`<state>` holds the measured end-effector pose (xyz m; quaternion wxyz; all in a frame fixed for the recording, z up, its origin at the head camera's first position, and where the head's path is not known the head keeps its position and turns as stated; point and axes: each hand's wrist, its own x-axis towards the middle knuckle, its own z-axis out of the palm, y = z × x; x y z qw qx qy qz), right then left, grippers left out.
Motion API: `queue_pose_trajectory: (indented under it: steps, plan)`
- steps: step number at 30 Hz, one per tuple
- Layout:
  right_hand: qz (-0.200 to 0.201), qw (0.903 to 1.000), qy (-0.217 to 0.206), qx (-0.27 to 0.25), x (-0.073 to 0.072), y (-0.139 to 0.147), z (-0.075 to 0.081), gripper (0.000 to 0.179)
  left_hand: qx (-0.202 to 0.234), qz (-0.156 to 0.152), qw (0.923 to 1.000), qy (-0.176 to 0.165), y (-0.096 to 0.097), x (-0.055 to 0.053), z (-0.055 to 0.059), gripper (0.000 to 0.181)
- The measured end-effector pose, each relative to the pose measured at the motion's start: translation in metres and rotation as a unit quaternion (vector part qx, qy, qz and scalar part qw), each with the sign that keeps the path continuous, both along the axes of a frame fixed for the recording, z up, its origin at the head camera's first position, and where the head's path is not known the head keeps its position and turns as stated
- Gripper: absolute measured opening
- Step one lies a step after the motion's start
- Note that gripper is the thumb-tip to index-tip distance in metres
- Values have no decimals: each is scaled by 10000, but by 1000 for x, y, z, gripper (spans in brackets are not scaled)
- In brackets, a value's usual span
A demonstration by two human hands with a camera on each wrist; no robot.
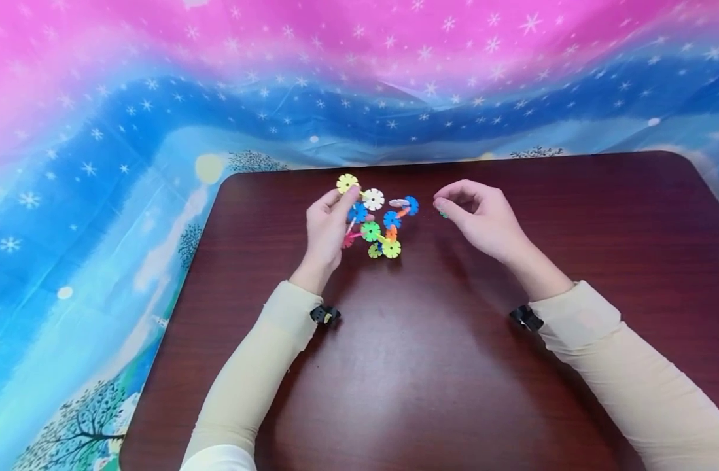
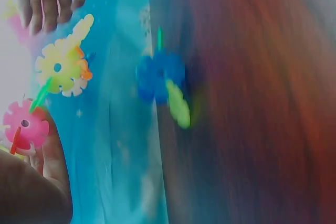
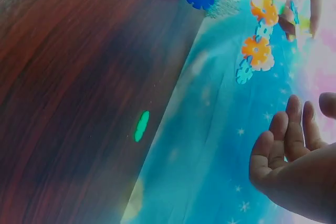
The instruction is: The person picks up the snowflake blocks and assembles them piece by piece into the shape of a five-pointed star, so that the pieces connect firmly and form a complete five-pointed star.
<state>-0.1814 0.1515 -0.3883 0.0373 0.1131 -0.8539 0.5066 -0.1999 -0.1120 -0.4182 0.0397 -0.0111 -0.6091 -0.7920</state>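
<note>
My left hand (image 1: 326, 229) grips a joined chain of notched snowflake building discs (image 1: 373, 199), with the thumb by the yellow disc (image 1: 346, 184). Blue, green, orange, pink and yellow discs run on to the right and down from it. In the left wrist view, a pink disc (image 2: 26, 124) sits against that hand's fingers. My right hand (image 1: 483, 216) hovers to the right of the chain, thumb and fingers bent toward each other. A loose green disc (image 3: 142, 126) is below and apart from its fingers (image 3: 295, 129) in the right wrist view.
A dark reddish-brown table (image 1: 394, 366) with rounded corners lies under both hands. Behind it and at the left hangs a pink and blue snowflake-patterned cloth (image 1: 359, 78). Each wrist carries a small black device (image 1: 326, 315).
</note>
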Motion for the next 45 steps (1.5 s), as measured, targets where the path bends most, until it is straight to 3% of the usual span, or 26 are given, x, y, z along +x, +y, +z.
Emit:
queue_pose_trajectory:
  steps: [5,8,12,17,22,26,30,36,39,45]
  plan:
    - [608,9926,274,1016,-3,-17,-8,16,-51,531,9986,-68,-22,-12,0,36]
    - [1089,9770,249,1818,-8,-33,-14,16,-49,835,9965,-56,-32,-19,-3,35]
    - [1437,9477,183,2842,-17,-57,-23,26,38,1067,9943,52,-41,-26,-7,34]
    - [1513,9161,-302,3700,-30,-83,-32,38,33,1106,9939,-33,-44,-30,-10,32]
    - [1604,8981,-1065,3953,-36,-95,-34,36,7,964,9953,-12,-44,-28,-10,32]
    - [1779,9049,-1283,3647,-38,-93,-38,30,-50,868,9962,13,-42,-27,-11,39]
    - [1849,9214,-1517,3064,-36,-85,-40,25,0,720,9974,52,-41,-26,-12,37]
    - [1959,9451,-1622,2053,-27,-61,-28,25,68,385,9991,137,-29,-22,-10,28]
    - [1680,9599,-1600,1575,-22,-50,-19,25,42,176,9997,136,-24,-18,-11,27]
    - [658,9868,-1185,891,-15,-36,-8,16,-59,-181,9997,136,-14,-8,-15,23]
